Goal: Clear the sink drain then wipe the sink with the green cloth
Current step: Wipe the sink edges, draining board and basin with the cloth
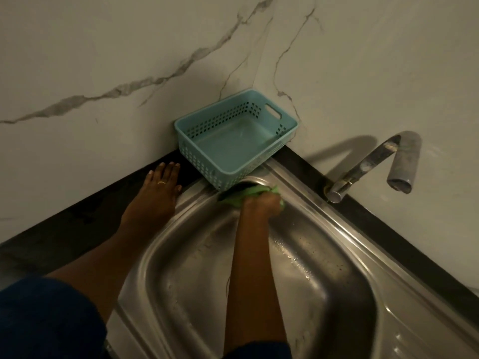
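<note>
A stainless steel sink (324,270) fills the lower right of the head view. My right hand (263,203) is closed on the green cloth (234,196) and presses it against the basin's far corner, just under the basket. My left hand (160,193) lies flat with fingers spread on the dark counter at the sink's left rim; it holds nothing and wears a ring. The drain is not visible; my right forearm crosses the basin.
An empty light-blue perforated basket (234,137) sits in the wall corner, overhanging the sink's far rim. A curved metal tap (373,167) stands at the right on the dark counter (77,229). Marble walls close in behind and to the right.
</note>
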